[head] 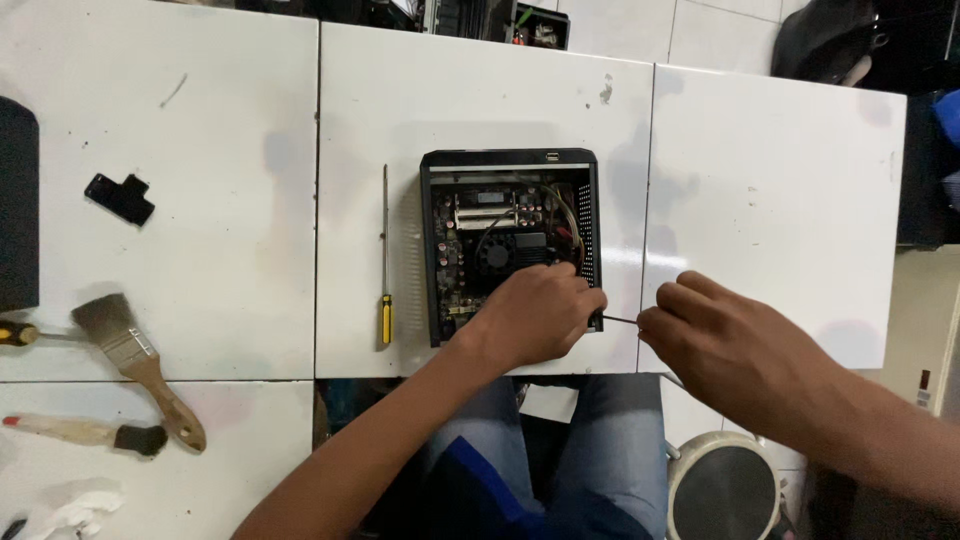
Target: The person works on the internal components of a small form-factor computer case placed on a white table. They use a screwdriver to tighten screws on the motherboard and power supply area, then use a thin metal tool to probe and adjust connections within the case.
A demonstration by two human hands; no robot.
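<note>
A small black computer case (508, 160) lies open on the white table, its circuit board and fan (497, 254) showing. My left hand (540, 312) rests on the case's near right corner, fingers curled over the board. My right hand (715, 335) is just right of the case, pinching a thin dark tool (620, 320) whose tip points at the case's right side wall. What the left fingers hold, if anything, is hidden.
A long screwdriver with a yellow handle (385, 262) lies left of the case. Two paintbrushes (140, 365) (85, 432), a black plastic part (119, 198) and a crumpled white cloth (70, 505) lie at the left. A round stool (725, 490) stands below the table edge.
</note>
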